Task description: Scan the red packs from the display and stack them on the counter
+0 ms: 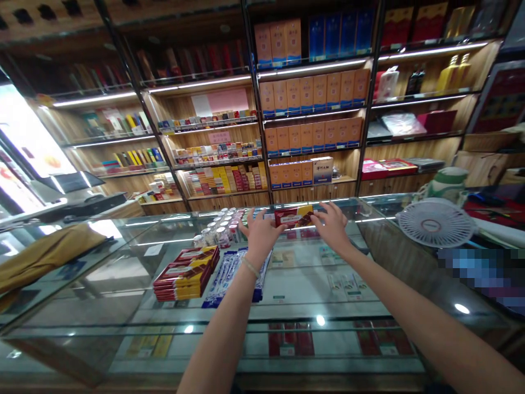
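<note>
A red and yellow pack with chocolate wafers pictured on it (294, 216) stands on edge near the far side of the glass counter (303, 287). My left hand (262, 234) has its thumb at the pack's left end, the other fingers raised. At the opposite end, my right hand (334, 227) pinches the pack. Two neighbouring stacks of similar red and yellow packs (186, 273) lie left of my left forearm. Blue and white long sachets (229, 273) are spread beside them, partly hidden by that forearm. Behind these stand rows of small white-lidded containers (223, 232).
A white fan (435, 223) and a green and white jug (448, 183) are on the right. Brown cloth (49, 254) lies at the left. Shelves behind hold orange boxes (314, 90) and small packs (229, 178). More goods show under the glass.
</note>
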### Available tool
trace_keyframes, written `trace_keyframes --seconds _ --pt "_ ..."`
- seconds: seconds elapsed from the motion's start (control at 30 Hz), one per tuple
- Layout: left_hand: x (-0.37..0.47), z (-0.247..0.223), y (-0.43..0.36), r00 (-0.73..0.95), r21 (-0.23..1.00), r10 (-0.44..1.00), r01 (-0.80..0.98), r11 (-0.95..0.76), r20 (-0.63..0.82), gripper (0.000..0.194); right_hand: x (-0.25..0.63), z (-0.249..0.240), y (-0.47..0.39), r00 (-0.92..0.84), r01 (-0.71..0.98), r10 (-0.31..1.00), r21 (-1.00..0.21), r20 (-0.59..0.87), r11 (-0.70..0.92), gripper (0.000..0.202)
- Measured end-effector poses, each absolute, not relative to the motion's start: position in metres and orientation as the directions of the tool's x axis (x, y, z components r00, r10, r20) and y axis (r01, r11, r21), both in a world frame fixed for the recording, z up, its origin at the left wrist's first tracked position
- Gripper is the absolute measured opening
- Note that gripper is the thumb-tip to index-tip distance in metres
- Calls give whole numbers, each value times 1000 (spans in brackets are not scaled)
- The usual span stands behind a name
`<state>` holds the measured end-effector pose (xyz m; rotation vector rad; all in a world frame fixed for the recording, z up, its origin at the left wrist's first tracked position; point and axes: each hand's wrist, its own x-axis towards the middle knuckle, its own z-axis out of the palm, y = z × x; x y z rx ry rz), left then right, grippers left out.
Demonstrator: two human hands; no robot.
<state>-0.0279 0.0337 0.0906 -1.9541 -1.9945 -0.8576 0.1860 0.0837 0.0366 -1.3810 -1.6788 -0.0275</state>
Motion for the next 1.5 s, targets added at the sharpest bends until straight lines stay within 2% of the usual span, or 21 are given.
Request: trace_keyframes --seconds 0.4,0.6,0.7,0.87,0.93,1.07,1.13,1.23,1.5 --pt "2 81 56 -117 296 808 952 -74 577 35 219 39 100 97 750 791 -566 604 341 28" --pt "11 62 61 -161 339 753 937 -86 638 25 230 31 107 96 687 804 -624 587 373 23" --pt "15 54 62 -169 328 711 940 -92 683 19 233 26 110 100 651 811 -654 577 385 22" --pt "18 48 61 -132 291 692 949 -118 710 19 236 22 110 133 582 788 -691 601 429 27" --pt "19 47 59 -109 267 685 955 -129 720 30 236 22 108 148 556 771 -697 620 454 31" --pt "20 48 52 -40 174 639 974 -149 768 79 235 23 101 169 527 765 -713 621 463 35" --pt "21 48 49 44 91 619 978 -186 784 92 233 23 98 176 522 773 -724 610 452 35" --pt "23 47 46 144 6 610 972 -237 779 91 229 23 94 175 519 781 -730 600 445 34" --pt "25 48 49 230 -67 601 957 -281 765 77 224 27 85 161 488 779 -735 605 470 33"
